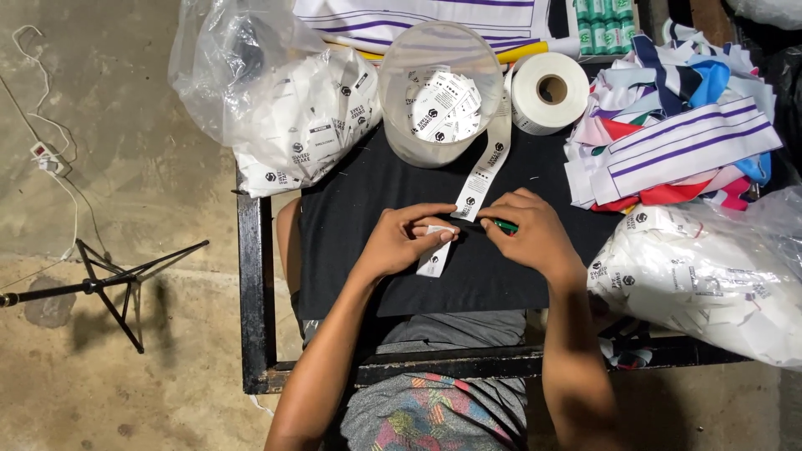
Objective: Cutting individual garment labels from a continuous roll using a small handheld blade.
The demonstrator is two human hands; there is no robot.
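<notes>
A person seated at a black-covered bench (351,250) works a white printed label strip (482,175) with both bare hands. The left hand (401,242) has its fingers (430,210) curled closed, thumb and forefinger pinching the strip's free end, which hangs just below the fingertips as a short tail on the cloth. The right hand (530,234) is closed around a small green-handled tool (504,225), likely a cutter, whose tip sits just beside the left fingertips; how the blade stands cannot be told. From between the two sets of fingers the strip runs up and away toward a white tape roll (549,92), well beyond the right knuckles. Directly above the fingers stands a clear plastic tub (440,88) holding cut labels. Up and left of the left fingers lies a clear bag of labels (284,108); right of the right hand lies a second bag of labels (710,284), and above that, a heap of striped fabric trims (677,125) in white, purple, blue and red.
</notes>
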